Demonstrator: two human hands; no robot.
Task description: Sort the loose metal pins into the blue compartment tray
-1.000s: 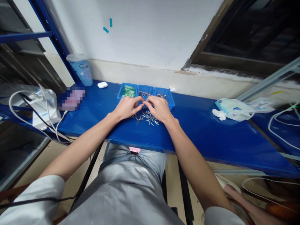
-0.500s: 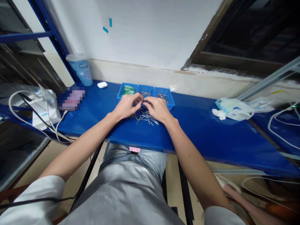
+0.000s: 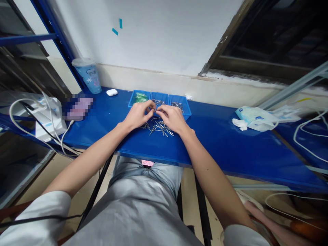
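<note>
Left hand (image 3: 137, 115) edged forward, tiny piece (image 3: 155, 110) barely visible

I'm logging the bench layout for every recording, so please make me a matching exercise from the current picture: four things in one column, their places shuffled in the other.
Things
1. Loose pile of thin metal pieces
2. Green items
3. Tall blue cup
4. Tissue pack

Places
A. Beside a crumpled white tissue
B. Standing left of a small white case
C. Spread on the tabletop, directly on the near side of the trays
D. Inside the leftmost blue tray

Right pairs: 1-C, 2-D, 3-B, 4-A
</note>
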